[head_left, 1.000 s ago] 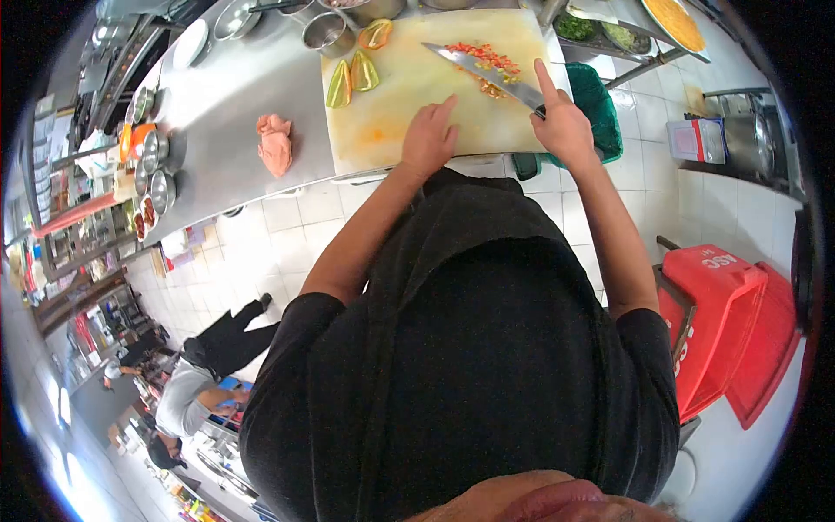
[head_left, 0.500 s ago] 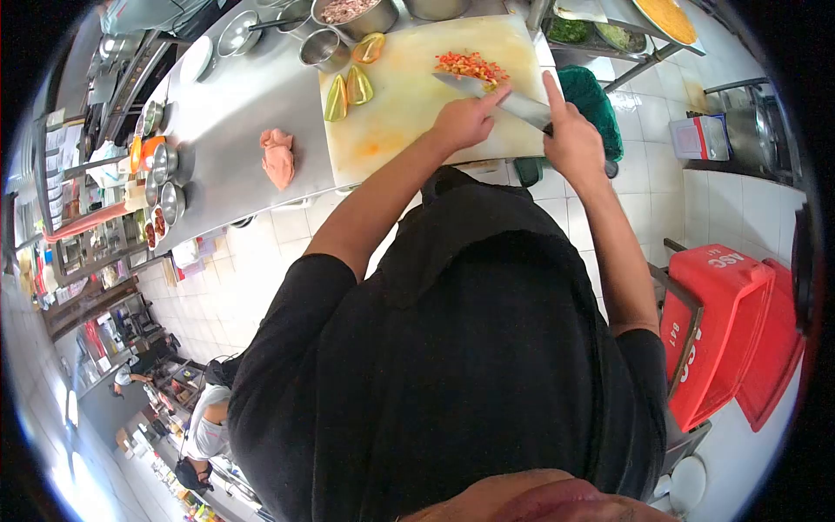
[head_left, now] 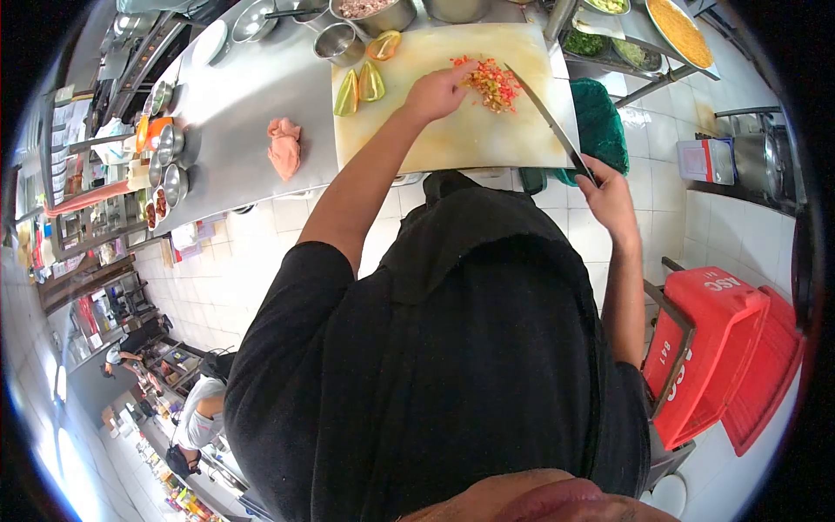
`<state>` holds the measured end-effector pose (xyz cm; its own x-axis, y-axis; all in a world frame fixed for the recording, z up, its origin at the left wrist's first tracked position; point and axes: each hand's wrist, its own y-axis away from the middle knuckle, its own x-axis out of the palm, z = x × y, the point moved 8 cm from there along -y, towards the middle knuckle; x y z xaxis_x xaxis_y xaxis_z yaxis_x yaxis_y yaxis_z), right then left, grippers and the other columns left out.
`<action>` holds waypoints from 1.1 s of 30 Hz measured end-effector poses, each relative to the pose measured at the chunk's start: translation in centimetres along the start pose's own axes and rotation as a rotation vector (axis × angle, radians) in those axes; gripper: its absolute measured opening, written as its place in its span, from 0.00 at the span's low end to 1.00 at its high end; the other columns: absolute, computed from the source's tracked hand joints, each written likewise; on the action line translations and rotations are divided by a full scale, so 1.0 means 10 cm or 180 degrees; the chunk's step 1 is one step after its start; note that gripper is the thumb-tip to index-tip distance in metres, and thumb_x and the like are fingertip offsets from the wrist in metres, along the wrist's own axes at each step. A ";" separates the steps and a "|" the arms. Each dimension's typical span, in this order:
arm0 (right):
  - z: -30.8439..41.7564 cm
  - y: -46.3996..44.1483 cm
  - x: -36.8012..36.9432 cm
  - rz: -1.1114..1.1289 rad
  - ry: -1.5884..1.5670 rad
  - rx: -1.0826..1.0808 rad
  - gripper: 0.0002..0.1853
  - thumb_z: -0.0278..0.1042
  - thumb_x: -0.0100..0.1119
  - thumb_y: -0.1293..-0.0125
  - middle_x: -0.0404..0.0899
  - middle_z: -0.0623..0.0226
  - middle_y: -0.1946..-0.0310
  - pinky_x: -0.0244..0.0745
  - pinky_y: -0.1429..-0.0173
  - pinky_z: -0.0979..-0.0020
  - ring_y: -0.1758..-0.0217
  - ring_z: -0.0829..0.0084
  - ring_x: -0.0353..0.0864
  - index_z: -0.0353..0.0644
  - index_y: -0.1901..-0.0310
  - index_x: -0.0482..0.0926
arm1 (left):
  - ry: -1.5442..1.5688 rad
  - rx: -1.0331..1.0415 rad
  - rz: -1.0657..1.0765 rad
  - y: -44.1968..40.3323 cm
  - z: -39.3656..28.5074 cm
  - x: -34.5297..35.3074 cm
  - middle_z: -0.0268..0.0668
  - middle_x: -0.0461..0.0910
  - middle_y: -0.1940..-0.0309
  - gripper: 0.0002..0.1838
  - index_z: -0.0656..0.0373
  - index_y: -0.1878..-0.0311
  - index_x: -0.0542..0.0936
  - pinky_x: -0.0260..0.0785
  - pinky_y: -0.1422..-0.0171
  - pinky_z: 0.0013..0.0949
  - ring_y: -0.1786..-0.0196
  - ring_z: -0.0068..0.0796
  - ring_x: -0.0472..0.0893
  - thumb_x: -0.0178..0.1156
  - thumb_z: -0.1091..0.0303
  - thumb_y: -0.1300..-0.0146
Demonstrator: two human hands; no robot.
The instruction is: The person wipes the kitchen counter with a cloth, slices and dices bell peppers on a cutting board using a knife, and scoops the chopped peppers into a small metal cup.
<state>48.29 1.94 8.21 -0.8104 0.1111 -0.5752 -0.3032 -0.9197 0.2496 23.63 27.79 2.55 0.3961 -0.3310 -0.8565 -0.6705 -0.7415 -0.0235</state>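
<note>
My right hand [head_left: 609,196] is closed round the handle of a large knife [head_left: 550,119], whose blade slants up and left over the right part of the pale cutting board [head_left: 391,143]. Left of the blade lies a loose pile of chopped red and green pieces [head_left: 494,90]. My left hand [head_left: 437,94] is at the pile's left side, fingers stretched towards it, touching its edge and holding nothing. Green wedges [head_left: 346,94] and an orange-green piece [head_left: 384,45] lie on the board's upper left. A crumpled pink cloth [head_left: 283,150] rests on the steel counter.
Metal pots [head_left: 339,43] stand behind the board. More metal bowls [head_left: 175,184] line the counter's left end. A green-lined bin [head_left: 602,130] is right of the board, with a red bin [head_left: 709,348] lower right. Another person [head_left: 202,413] is at the lower left.
The knife has swung from lying low across the board to a steeper slant at the right, and my right hand has moved down and right. My left hand has shifted left, and the pile is more spread.
</note>
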 end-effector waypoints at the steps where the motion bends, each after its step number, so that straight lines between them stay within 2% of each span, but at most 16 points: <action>1: -0.04 0.00 0.09 -0.0040 -0.0159 -0.0026 0.20 0.26 0.66 0.33 0.87 0.61 0.69 0.77 0.59 0.70 0.68 0.76 0.79 0.38 0.39 0.84 | 0.0026 0.0084 -0.0156 -0.01 0.08 -0.06 0.46 0.86 0.54 0.31 0.39 0.26 0.75 0.79 0.44 0.50 0.49 0.49 0.85 0.63 0.59 0.34; 4: -0.08 0.03 0.28 0.0068 -0.0406 0.0146 0.17 0.28 0.64 0.31 0.86 0.57 0.68 0.77 0.58 0.69 0.68 0.75 0.79 0.37 0.42 0.84 | -0.0390 0.0320 -0.1138 -0.04 0.43 -0.39 0.45 0.85 0.55 0.28 0.43 0.32 0.80 0.78 0.43 0.47 0.48 0.49 0.84 0.68 0.59 0.37; 6: -0.10 0.04 0.40 0.0188 -0.0242 0.0208 0.16 0.29 0.64 0.30 0.85 0.55 0.68 0.76 0.58 0.69 0.67 0.75 0.79 0.37 0.43 0.85 | -0.0829 0.0318 -0.1146 -0.14 0.71 -0.56 0.43 0.83 0.51 0.25 0.47 0.37 0.83 0.75 0.37 0.48 0.43 0.48 0.81 0.68 0.59 0.38; 7: -0.08 0.04 0.49 0.0252 -0.0219 -0.0034 0.15 0.31 0.65 0.30 0.85 0.50 0.68 0.78 0.56 0.64 0.67 0.65 0.84 0.38 0.44 0.85 | -0.1042 0.0317 -0.1150 -0.14 0.79 -0.64 0.42 0.83 0.49 0.23 0.49 0.39 0.84 0.74 0.34 0.48 0.40 0.48 0.80 0.67 0.59 0.38; 10: 0.11 0.05 0.74 0.0596 0.0089 -0.0408 0.15 0.33 0.65 0.31 0.86 0.45 0.65 0.80 0.53 0.58 0.62 0.50 0.87 0.39 0.45 0.85 | -0.1304 -0.0046 -0.1006 -0.13 0.97 -0.72 0.42 0.82 0.45 0.22 0.50 0.40 0.84 0.73 0.33 0.49 0.38 0.48 0.80 0.67 0.59 0.38; 11: 0.24 0.04 0.82 0.0783 0.0156 -0.0417 0.15 0.34 0.65 0.32 0.86 0.42 0.61 0.80 0.49 0.53 0.56 0.42 0.86 0.40 0.47 0.86 | -0.1376 -0.0116 -0.0877 -0.15 1.02 -0.71 0.42 0.81 0.44 0.22 0.50 0.39 0.83 0.73 0.32 0.49 0.38 0.47 0.79 0.66 0.60 0.38; 14: 0.25 -0.21 1.10 0.1037 0.0534 -0.0433 0.14 0.36 0.64 0.31 0.86 0.41 0.61 0.80 0.48 0.53 0.55 0.43 0.86 0.40 0.48 0.86 | -0.1534 -0.0309 -0.0544 -0.20 1.13 -0.65 0.42 0.81 0.42 0.23 0.50 0.37 0.82 0.73 0.31 0.49 0.36 0.47 0.79 0.64 0.62 0.36; 15: 0.22 -0.30 1.13 0.0806 0.0197 -0.0475 0.13 0.36 0.64 0.31 0.85 0.41 0.62 0.80 0.50 0.53 0.56 0.42 0.86 0.38 0.50 0.85 | -0.1542 -0.0372 -0.0467 -0.21 1.16 -0.63 0.42 0.81 0.41 0.23 0.50 0.37 0.81 0.73 0.31 0.49 0.36 0.46 0.79 0.62 0.63 0.36; 18: 0.22 -0.49 1.06 0.0482 0.0294 -0.0327 0.13 0.36 0.63 0.31 0.85 0.41 0.64 0.80 0.52 0.53 0.58 0.42 0.86 0.37 0.51 0.85 | -0.1604 -0.0400 -0.0326 -0.25 1.27 -0.51 0.43 0.81 0.40 0.22 0.52 0.37 0.81 0.74 0.31 0.49 0.35 0.46 0.79 0.59 0.66 0.34; 19: 0.31 -0.46 0.98 0.0179 0.0313 -0.0572 0.12 0.36 0.63 0.31 0.85 0.41 0.65 0.80 0.55 0.53 0.60 0.42 0.86 0.37 0.52 0.85 | -0.1632 -0.0389 -0.0306 -0.26 1.33 -0.47 0.43 0.81 0.39 0.21 0.53 0.37 0.81 0.74 0.31 0.49 0.35 0.47 0.79 0.57 0.67 0.34; 22: 0.43 -0.33 0.88 -0.0006 0.0293 -0.0657 0.12 0.35 0.63 0.31 0.83 0.40 0.65 0.80 0.56 0.54 0.60 0.41 0.86 0.37 0.52 0.84 | -0.1552 -0.0443 -0.0397 -0.25 1.44 -0.46 0.44 0.82 0.42 0.19 0.55 0.41 0.81 0.76 0.33 0.48 0.35 0.47 0.79 0.56 0.69 0.34; 24: 0.37 -0.23 0.96 0.0120 0.0211 -0.0437 0.13 0.33 0.64 0.31 0.84 0.42 0.67 0.80 0.57 0.59 0.65 0.52 0.88 0.39 0.49 0.85 | -0.1544 -0.0453 -0.0418 -0.22 1.39 -0.52 0.44 0.82 0.43 0.18 0.56 0.42 0.81 0.76 0.35 0.48 0.36 0.46 0.80 0.56 0.70 0.35; 26: 0.34 -0.12 1.11 0.0199 0.0099 -0.0287 0.14 0.32 0.64 0.30 0.86 0.44 0.66 0.80 0.55 0.62 0.65 0.60 0.88 0.38 0.46 0.85 | -0.1546 -0.0422 -0.0481 -0.21 1.42 -0.55 0.44 0.83 0.45 0.17 0.57 0.44 0.82 0.77 0.36 0.47 0.37 0.46 0.80 0.57 0.70 0.35; 29: 0.23 0.01 1.39 0.0159 -0.0158 -0.0263 0.16 0.29 0.64 0.30 0.87 0.47 0.63 0.80 0.54 0.64 0.63 0.65 0.87 0.37 0.43 0.85 | -0.1566 -0.0325 -0.0627 -0.23 1.53 -0.56 0.44 0.83 0.48 0.15 0.57 0.48 0.83 0.77 0.37 0.47 0.38 0.45 0.81 0.57 0.71 0.37; 32: 0.31 0.18 1.55 0.0200 -0.0631 0.0079 0.16 0.28 0.62 0.30 0.84 0.53 0.70 0.77 0.59 0.68 0.68 0.71 0.81 0.37 0.42 0.84 | -0.1439 -0.0123 -0.0612 -0.14 1.39 -0.64 0.42 0.84 0.49 0.13 0.56 0.51 0.85 0.77 0.37 0.46 0.39 0.44 0.81 0.57 0.72 0.38; 33: 0.30 0.22 1.57 0.0172 -0.0491 0.0123 0.16 0.28 0.61 0.30 0.83 0.54 0.71 0.76 0.61 0.68 0.69 0.72 0.81 0.37 0.42 0.83 | -0.1309 0.0020 -0.0550 -0.06 1.24 -0.67 0.42 0.84 0.50 0.13 0.55 0.52 0.85 0.77 0.37 0.46 0.40 0.43 0.81 0.57 0.73 0.38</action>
<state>33.41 2.75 2.10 -0.8925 0.1212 -0.4345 -0.2739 -0.9110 0.3084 13.60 37.74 1.89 0.2211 0.0581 -0.9735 -0.6208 -0.7615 -0.1864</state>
